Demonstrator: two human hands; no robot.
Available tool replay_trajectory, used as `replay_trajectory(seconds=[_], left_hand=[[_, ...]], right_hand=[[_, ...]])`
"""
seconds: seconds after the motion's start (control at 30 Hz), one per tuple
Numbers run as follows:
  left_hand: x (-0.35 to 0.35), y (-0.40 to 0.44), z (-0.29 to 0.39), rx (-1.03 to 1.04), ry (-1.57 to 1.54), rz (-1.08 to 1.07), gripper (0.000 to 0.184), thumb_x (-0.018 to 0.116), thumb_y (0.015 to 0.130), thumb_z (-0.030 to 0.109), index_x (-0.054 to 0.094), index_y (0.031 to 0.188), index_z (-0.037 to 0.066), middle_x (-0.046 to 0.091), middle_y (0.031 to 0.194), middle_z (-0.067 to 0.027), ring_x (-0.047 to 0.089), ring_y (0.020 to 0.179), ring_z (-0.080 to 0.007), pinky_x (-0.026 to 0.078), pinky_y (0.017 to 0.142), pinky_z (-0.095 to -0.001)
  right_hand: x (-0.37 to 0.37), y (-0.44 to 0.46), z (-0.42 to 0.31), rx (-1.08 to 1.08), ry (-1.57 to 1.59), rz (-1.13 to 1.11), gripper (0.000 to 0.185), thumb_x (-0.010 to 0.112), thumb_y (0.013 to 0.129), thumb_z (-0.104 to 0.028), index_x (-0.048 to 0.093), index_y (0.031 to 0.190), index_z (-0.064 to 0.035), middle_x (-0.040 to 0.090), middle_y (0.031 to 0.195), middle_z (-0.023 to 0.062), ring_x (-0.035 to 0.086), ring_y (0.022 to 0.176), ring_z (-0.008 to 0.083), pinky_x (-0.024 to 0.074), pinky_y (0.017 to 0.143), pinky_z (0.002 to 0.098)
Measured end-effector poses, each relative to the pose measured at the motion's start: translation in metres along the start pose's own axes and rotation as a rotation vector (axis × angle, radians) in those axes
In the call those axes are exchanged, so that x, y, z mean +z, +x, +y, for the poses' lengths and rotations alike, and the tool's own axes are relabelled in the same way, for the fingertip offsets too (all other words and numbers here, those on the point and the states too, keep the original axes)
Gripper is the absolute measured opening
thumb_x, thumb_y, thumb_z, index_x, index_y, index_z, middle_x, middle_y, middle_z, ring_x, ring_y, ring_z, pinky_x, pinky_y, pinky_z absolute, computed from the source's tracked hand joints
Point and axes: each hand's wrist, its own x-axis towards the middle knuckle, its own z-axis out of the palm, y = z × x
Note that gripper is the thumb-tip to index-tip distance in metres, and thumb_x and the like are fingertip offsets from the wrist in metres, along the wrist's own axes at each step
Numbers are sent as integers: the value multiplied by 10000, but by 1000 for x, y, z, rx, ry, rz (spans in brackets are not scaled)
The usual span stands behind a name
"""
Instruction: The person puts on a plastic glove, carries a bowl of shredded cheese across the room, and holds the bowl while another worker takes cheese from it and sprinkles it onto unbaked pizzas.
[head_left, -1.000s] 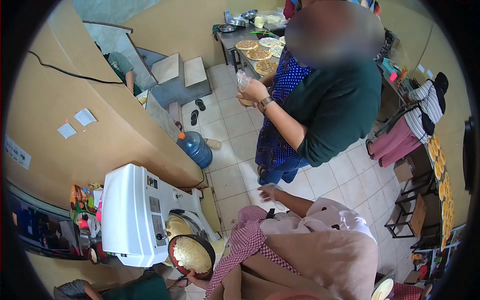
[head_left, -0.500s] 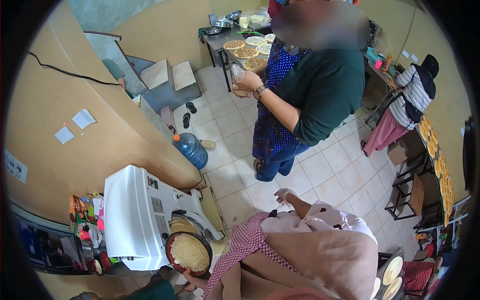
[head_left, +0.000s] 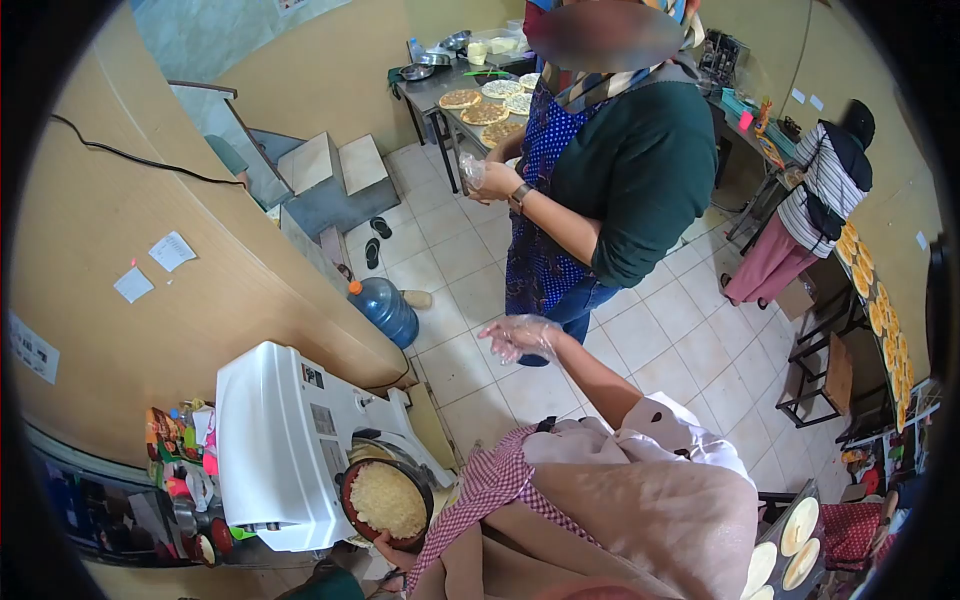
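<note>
My left hand point(head_left: 396, 551) grips the lower rim of a dark bowl point(head_left: 428, 497), reddish-brown inside. Pale, shredded food that looks like grated cheese point(head_left: 387, 500) fills it. The bowl sits against the front of a white machine point(head_left: 285, 440), beside a round metal opening point(head_left: 374, 447). Out in front of my body, my right hand point(head_left: 522, 339) wears a clear plastic glove. Its fingers are apart and hold nothing. Facing me stands a person in a dark green top and blue patterned apron point(head_left: 545, 220), whose gloved hands point(head_left: 490, 180) are together near the waist.
Topped flatbreads point(head_left: 487, 112) lie on a metal table point(head_left: 428, 95) at the back. A blue water jug point(head_left: 384, 312) stands on the tiled floor. Another person in a striped top point(head_left: 825, 185) works at the right. Flat rounds point(head_left: 800, 525) lie on a tray beside me; a wooden stool point(head_left: 828, 380) stands at right.
My right hand has risen and reached forward and left, from beside my body toward the person opposite. The left hand stays on the bowl. The view has shifted slightly.
</note>
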Motion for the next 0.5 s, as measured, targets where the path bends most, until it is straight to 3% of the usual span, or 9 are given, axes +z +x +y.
replay_trajectory(seconds=[0.17, 0.33, 0.43, 0.5], left_hand=[[9, -3, 1, 29, -22, 75, 239, 526, 738, 186, 536, 905, 14, 542, 983, -81, 507, 926, -202, 411, 812, -313], [1, 12, -7, 54, -5, 26, 146, 527, 774, 163, 482, 851, 48, 524, 933, -81, 497, 890, -182, 404, 804, -291], [-3, 27, -17, 47, 88, -36, 371, 525, 708, 230, 438, 1028, 64, 483, 1064, -109, 473, 992, -244, 400, 846, -371], [2, 32, -20, 36, 143, -61, 563, 523, 653, 284, 418, 1162, 70, 458, 1162, -130, 459, 1068, -293, 399, 875, -435]], right_hand=[[12, -40, -94, -256, -87, -44, 286, 434, 928, -245, 523, 1140, -74, 541, 754, 14, 522, 676, 92, 455, 621, 231], [19, -56, -141, -352, -105, -191, 404, 501, 885, -365, 548, 1123, -42, 510, 727, 0, 485, 655, 89, 446, 630, 241], [41, -29, -161, -581, -192, -581, 381, 477, 903, -316, 544, 1148, -32, 518, 782, -2, 476, 699, 91, 428, 650, 232], [72, -23, -179, -467, -231, -738, 379, 497, 891, -314, 562, 1126, -24, 545, 811, 6, 451, 663, 93, 414, 593, 236]])
